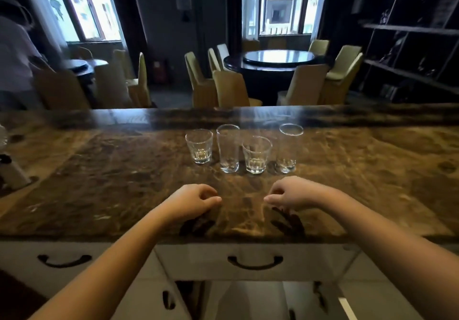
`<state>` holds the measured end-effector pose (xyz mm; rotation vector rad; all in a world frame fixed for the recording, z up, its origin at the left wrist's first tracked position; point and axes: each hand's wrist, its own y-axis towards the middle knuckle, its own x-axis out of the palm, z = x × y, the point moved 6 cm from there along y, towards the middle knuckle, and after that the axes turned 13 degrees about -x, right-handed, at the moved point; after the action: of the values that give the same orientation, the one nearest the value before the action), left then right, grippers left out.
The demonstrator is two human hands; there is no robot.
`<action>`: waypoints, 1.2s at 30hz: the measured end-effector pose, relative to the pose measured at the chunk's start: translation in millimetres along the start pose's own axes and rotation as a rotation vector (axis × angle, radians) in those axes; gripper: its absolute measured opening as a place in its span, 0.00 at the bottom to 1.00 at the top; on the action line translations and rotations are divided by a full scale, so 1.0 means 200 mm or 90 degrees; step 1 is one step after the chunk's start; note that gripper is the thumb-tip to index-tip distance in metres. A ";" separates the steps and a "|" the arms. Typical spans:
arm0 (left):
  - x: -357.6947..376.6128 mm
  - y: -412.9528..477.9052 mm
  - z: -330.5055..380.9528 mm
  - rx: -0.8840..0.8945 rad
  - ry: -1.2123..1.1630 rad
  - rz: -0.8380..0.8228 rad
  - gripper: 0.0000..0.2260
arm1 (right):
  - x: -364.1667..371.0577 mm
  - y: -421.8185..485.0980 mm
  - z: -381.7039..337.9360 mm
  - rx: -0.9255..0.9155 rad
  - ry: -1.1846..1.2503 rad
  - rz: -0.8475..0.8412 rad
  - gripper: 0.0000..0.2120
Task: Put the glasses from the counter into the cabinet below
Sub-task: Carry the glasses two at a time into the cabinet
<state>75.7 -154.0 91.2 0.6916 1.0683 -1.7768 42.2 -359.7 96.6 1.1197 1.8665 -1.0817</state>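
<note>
Several clear glasses stand in a row on the brown marble counter [99,183]: a short tumbler [199,146], a tall glass [228,148], a second short tumbler [256,154] and a tall glass [288,148] at the right. My left hand [196,199] hovers over the counter just in front of them, fingers curled, holding nothing. My right hand [290,193] mirrors it a little to the right, also curled and holding nothing. Below the counter edge the cabinet [255,297] stands with both doors swung open, its inside pale and apparently bare.
A white drawer with a black handle [255,262] sits above the open cabinet, another handle [65,260] to the left. A white object [13,170] stands at the counter's left end. Beyond the counter are chairs, a round table [278,59], shelves and a person [15,54].
</note>
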 end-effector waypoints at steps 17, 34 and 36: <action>-0.22 0.56 0.23 0.150 -0.382 0.212 0.39 | -0.54 0.27 0.12 0.255 -0.139 0.509 0.43; -0.25 0.46 0.24 0.214 -0.405 0.194 0.31 | -0.52 0.22 0.35 0.252 -0.003 0.533 0.38; -0.25 0.40 0.31 0.240 -0.412 0.200 0.31 | -0.55 0.16 0.39 0.246 0.006 0.520 0.38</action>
<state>168.6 -202.7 131.0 0.4176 0.1802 -1.7516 124.9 -457.8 149.0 1.8753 1.0175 -0.9393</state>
